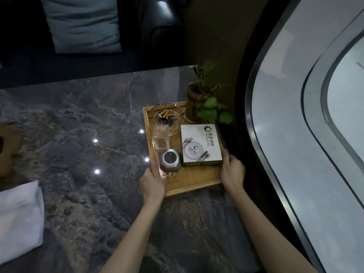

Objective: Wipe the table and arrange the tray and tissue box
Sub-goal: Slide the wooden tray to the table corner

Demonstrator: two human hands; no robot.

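Tray (195,180) sits at the table's (69,125) far right corner by the wall, loaded with tissue box (201,144), ashtray (167,116), glass (161,139), plant (199,103) and a grey puck (170,160); left hand (152,183) grips the left rim, right hand (232,172) grips the right rim, both closed on it. Looks like the reposition step: keep it level, slide rather than lift, go slow so the ash and glass stay put. Cloth (19,217) lies well apart at the left edge.
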